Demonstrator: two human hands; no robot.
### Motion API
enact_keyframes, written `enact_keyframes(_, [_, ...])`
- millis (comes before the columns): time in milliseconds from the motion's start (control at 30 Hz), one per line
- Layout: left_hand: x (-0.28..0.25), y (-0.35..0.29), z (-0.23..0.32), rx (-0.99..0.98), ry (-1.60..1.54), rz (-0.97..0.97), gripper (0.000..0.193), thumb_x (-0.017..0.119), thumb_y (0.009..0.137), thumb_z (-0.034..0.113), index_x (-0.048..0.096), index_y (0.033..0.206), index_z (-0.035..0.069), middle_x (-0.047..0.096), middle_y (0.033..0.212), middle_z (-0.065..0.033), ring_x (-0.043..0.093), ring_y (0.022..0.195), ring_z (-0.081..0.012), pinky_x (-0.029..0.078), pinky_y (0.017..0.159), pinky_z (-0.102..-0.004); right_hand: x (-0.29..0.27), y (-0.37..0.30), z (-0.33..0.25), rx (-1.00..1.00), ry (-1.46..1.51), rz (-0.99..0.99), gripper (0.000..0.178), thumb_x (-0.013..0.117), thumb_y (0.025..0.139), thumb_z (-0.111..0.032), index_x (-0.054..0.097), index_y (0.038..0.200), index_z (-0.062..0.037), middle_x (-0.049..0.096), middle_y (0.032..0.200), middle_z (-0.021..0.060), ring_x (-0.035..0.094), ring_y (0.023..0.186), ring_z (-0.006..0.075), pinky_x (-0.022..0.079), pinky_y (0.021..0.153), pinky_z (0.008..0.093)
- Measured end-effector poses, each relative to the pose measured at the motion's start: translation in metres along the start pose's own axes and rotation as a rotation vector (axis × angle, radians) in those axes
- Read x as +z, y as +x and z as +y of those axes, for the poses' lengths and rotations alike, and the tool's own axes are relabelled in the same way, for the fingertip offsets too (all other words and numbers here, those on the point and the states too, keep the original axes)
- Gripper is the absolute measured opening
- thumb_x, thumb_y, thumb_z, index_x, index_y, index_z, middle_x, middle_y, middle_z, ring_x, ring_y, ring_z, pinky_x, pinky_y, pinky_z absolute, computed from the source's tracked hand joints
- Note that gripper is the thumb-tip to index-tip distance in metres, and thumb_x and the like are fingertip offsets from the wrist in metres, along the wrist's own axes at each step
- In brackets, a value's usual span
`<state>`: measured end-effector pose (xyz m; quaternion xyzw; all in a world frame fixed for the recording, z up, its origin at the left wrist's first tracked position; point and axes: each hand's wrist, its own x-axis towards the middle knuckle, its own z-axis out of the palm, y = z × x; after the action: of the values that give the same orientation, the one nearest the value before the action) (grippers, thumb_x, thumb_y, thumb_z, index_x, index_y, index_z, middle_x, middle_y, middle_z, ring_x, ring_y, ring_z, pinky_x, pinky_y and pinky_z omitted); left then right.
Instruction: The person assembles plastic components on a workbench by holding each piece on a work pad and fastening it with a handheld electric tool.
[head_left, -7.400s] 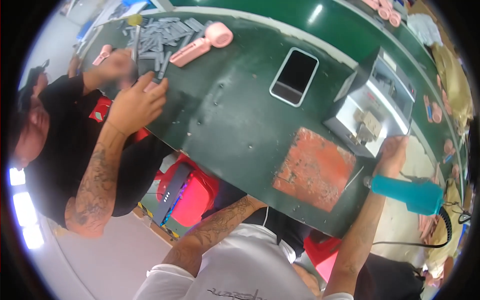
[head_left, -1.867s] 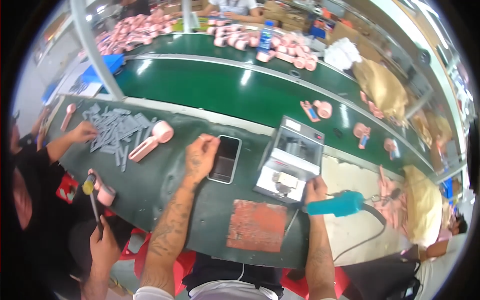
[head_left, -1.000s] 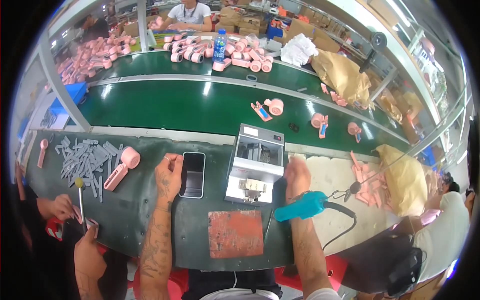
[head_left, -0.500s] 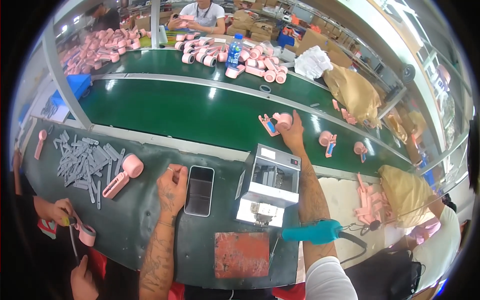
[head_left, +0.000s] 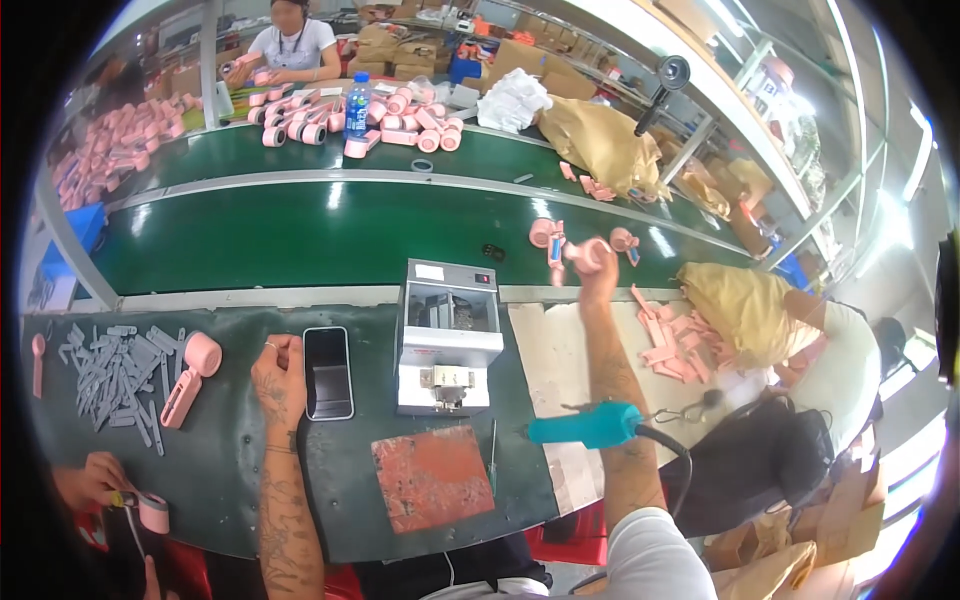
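My right hand [head_left: 598, 283] reaches across the green belt, its fingers wrapped round the round head of a pink handheld fan housing [head_left: 588, 254]. Close by on the belt lie two more pink fan housings [head_left: 543, 234] [head_left: 622, 240], both with blue pieces showing in their handles. My left hand [head_left: 280, 375] rests on the dark table with its fingers curled in and nothing visible in them. Just beside it lies a phone [head_left: 328, 373]. Left of that hand are a pink fan [head_left: 200, 358] and a pile of grey strips [head_left: 115, 380].
A grey machine [head_left: 450, 340] stands between my arms, with a red plate [head_left: 433, 480] before it. A teal tool [head_left: 585, 427] on a cable hangs over my right forearm. Pink parts [head_left: 680, 340] spill from a brown bag [head_left: 745, 305]. A co-worker's hand [head_left: 100, 478] works at lower left.
My right hand has carried the pink fan housing rightward along the belt, to the near side of the other two. The view has swung right. My left hand stays beside the phone.
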<state>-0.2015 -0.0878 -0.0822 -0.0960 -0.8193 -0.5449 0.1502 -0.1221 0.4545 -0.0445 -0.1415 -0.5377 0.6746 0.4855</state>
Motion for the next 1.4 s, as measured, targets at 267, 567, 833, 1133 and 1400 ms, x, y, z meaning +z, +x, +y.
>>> enact_keyframes(267, [0.014, -0.001, 0.006, -0.057, -0.041, -0.039, 0.021, 0.065, 0.099, 0.022, 0.067, 0.094, 0.002, 0.061, 0.069, -0.0046, 0.057, 0.062, -0.0154, 0.048, 0.063, -0.0326, -0.195, 0.033, -0.071, 0.428, -0.883, -0.355, 0.047, 0.061, 0.097, -0.046, 0.062, 0.119, -0.0051, 0.07, 0.099, 0.0063, 0.069, 0.093, 0.0211, 0.053, 0.081, 0.0348])
enact_keyframes(567, [0.01, 0.003, 0.001, -0.05, 0.028, -0.008, 0.021, 0.064, 0.099, 0.021, 0.068, 0.093, 0.001, 0.061, 0.068, -0.0047, 0.055, 0.061, -0.0148, 0.046, 0.061, -0.0324, -0.024, 0.05, 0.015, -0.427, -1.127, -0.335, 0.077, 0.081, 0.083, -0.044, 0.054, 0.138, 0.003, 0.058, 0.131, 0.0256, 0.055, 0.123, 0.0393, 0.045, 0.104, 0.0459])
enact_keyframes(833, [0.001, 0.001, -0.003, -0.103, 0.002, -0.016, 0.025, 0.065, 0.099, 0.024, 0.067, 0.091, 0.0, 0.06, 0.065, -0.0038, 0.055, 0.061, -0.0133, 0.044, 0.059, -0.0307, 0.043, 0.024, 0.057, -0.395, -1.245, -0.427, 0.067, 0.083, 0.081, -0.031, 0.049, 0.135, -0.0115, 0.055, 0.124, 0.0231, 0.058, 0.113, 0.0429, 0.05, 0.095, 0.0484])
enact_keyframes(1133, [-0.001, 0.004, 0.002, -0.082, 0.03, -0.039, 0.025, 0.066, 0.098, 0.025, 0.068, 0.093, 0.001, 0.062, 0.067, -0.005, 0.057, 0.062, -0.0142, 0.046, 0.061, -0.0321, -0.014, 0.053, -0.015, -0.243, -1.126, -0.619, 0.057, 0.086, 0.08, -0.033, 0.059, 0.119, -0.0016, 0.063, 0.107, 0.0159, 0.063, 0.097, 0.0276, 0.051, 0.083, 0.0391])
enact_keyframes(1400, [0.014, 0.0, -0.004, -0.014, -0.007, -0.061, 0.022, 0.066, 0.097, 0.024, 0.069, 0.095, 0.002, 0.065, 0.068, -0.0084, 0.063, 0.063, -0.0195, 0.05, 0.064, -0.035, -0.035, 0.002, -0.131, 0.129, -1.448, -0.8, 0.067, 0.073, 0.089, -0.046, 0.062, 0.133, 0.0041, 0.065, 0.133, 0.0191, 0.06, 0.124, 0.0298, 0.046, 0.107, 0.0388])
